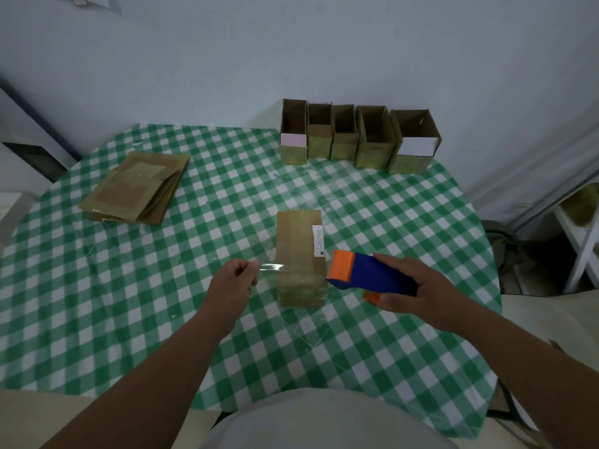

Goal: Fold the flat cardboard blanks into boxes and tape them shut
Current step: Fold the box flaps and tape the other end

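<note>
1. Presently, one folded cardboard box lies near the middle of the worktop, on a green and white checked cloth. Its upper face carries glossy tape and a small white label at the right edge.
2. The left hand is closed in a pinch on the free end of a clear tape strip, finger and thumb together, just left of the box.
3. The right hand is wrapped round a blue and orange tape dispenser, thumb below and fingers over the top. The orange head sits at the box's right edge. The strip appears to span the near part of the box between the two hands; whether it is already stuck down cannot be told.
4. A stack of flat cardboard blanks lies at the far left of the worktop, well apart from the box. Five open-topped boxes stand in a row at the far right edge, against the wall.
5. Judgement on handling: the box is probably light and empty, so it may slide or tip under dispenser pressure. Its walls are fairly stiff yet would crush if squeezed; hold is best taken at edges and corners.
6. Judgement on the tape: thin, slack and self-adhesive, it should be kept taut by its very end, since a loose strip would wrinkle or stick to itself.
7. Judgement on progress: several blanks remain unfolded, so the work is part done.
</note>
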